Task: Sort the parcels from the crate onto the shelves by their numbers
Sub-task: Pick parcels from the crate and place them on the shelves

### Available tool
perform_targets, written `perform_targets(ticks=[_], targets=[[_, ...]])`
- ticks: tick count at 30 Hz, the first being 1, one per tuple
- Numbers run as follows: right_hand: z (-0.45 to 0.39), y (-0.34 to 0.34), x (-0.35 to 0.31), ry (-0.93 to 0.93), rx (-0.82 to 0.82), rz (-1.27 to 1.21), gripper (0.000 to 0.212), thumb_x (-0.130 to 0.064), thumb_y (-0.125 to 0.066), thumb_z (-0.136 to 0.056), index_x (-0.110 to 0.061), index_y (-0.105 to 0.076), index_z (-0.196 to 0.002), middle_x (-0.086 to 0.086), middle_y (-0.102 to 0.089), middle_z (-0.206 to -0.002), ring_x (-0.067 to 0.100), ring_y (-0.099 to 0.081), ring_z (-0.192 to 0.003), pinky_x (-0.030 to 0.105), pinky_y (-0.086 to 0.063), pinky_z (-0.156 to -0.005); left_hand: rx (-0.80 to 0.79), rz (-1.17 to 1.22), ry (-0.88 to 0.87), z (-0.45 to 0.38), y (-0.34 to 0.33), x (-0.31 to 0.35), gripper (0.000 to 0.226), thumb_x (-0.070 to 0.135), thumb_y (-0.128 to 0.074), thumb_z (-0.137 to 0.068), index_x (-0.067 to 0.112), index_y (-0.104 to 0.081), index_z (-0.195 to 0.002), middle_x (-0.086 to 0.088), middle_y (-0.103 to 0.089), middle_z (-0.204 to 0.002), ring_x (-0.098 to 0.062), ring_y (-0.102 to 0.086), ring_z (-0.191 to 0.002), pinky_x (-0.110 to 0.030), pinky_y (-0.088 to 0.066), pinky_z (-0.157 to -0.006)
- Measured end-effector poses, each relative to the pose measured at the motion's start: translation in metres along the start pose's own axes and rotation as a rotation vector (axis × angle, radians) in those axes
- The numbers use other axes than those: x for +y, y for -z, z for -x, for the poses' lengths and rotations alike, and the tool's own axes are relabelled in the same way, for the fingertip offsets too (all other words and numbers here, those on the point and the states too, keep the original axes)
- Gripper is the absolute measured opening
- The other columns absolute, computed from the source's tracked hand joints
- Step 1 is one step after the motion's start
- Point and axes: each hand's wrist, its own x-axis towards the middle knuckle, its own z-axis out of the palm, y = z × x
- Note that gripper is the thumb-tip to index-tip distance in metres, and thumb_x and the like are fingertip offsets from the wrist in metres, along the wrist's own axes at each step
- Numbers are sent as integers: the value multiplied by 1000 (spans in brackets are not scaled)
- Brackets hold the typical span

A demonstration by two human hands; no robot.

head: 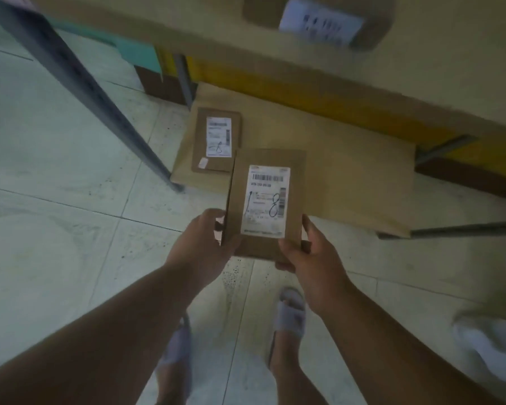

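I hold a flat brown cardboard parcel [263, 165] with a white label and a handwritten 8. My left hand [200, 247] grips its near left edge and my right hand [313, 255] grips its near right corner. It hovers above the low bottom shelf [348, 176], which is lined with brown cardboard. On that shelf's left part lies another brown parcel [216, 140], also marked 8; the held parcel overlaps its right corner in view. A third, blurred parcel [319, 21] with a white label sits on the shelf above.
A grey metal upright [79, 83] of the rack slants down on the left. A yellow wall band [304, 95] runs behind the bottom shelf. Pale floor tiles [56, 214] spread left and below. My feet in pale slippers [291, 314] stand on the floor. White cloth [488, 346] lies at right.
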Motion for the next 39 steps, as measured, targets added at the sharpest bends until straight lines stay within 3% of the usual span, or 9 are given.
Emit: perform_targets(ticks=[4,7,14,17,21,25,31,36,39], targets=[[-103,3,19,27,82,-58,52,-13,-64,-97,-33,-53,-143,-3,-72,-113,14,-73,-92,38,-63,-80,135,-49,-108,-64,-34,-17,50,42,-61,-92,36,-43,-139,6,-56,-128,-16,-58,-110,-42,-54,-92],[-164,1,16,75,126,-13,49,-15,-65,-97,-31,-53,-142,-5,-70,-113,11,-73,-83,35,-63,-78,177,-91,-163,-93,-53,-27,50,43,-60,-92,35,-44,-138,5,-55,-132,-19,-56,-117,-46,-52,-94],[-266,-29,19,78,241,-5,45,-20,-68,-94,-24,-57,-138,-3,-64,-128,18,-65,-101,34,-64,-69,205,-127,-202,-127,-79,-54,51,43,-59,-93,29,-46,-140,5,-53,-135,-18,-52,-118,-43,-48,-99],[-289,-42,29,127,334,237,38,-26,-66,-95,-23,-61,-133,-2,-67,-125,16,-66,-94,37,-63,-78,210,-150,-214,-138,-83,-69,51,46,-58,-92,30,-46,-140,6,-52,-135,-18,-53,-117,-43,-48,-100],[-298,-49,33,107,453,685,47,-42,-60,-96,-10,-60,-130,13,-64,-130,32,-62,-117,36,-50,-94,217,-201,-232,-146,-82,-82,51,45,-58,-92,29,-47,-139,4,-53,-135,-18,-54,-116,-43,-48,-100],[-252,-57,24,146,440,851,51,-42,-61,-94,-12,-53,-134,15,-55,-131,33,-57,-117,37,-48,-92,229,-203,-190,-125,-75,-88,51,43,-58,-93,27,-47,-140,2,-52,-137,-20,-51,-121,-41,-46,-103],[-109,-79,-6,577,130,1061,64,-36,-60,-95,-20,-35,-152,8,-43,-150,25,-43,-134,43,-44,-107,267,-198,-79,-31,-33,-117,49,41,-62,-90,24,-52,-136,-2,-57,-131,-26,-55,-117,-44,-48,-98],[49,-151,-75,745,-208,1194,66,-40,-59,-97,-21,-33,-154,7,-37,-154,24,-37,-139,41,-38,-112,385,-133,96,91,57,-157,46,37,-67,-89,20,-57,-130,-7,-61,-126,-32,-58,-113,-46,-49,-94],[144,-208,-131,850,-301,1252,64,-40,-58,-97,-21,-35,-153,6,-37,-154,24,-37,-138,41,-38,-111,437,-87,200,170,134,-173,43,38,-63,-89,16,-60,-126,-12,-64,-118,-36,-61,-103,-46,-51,-86]])
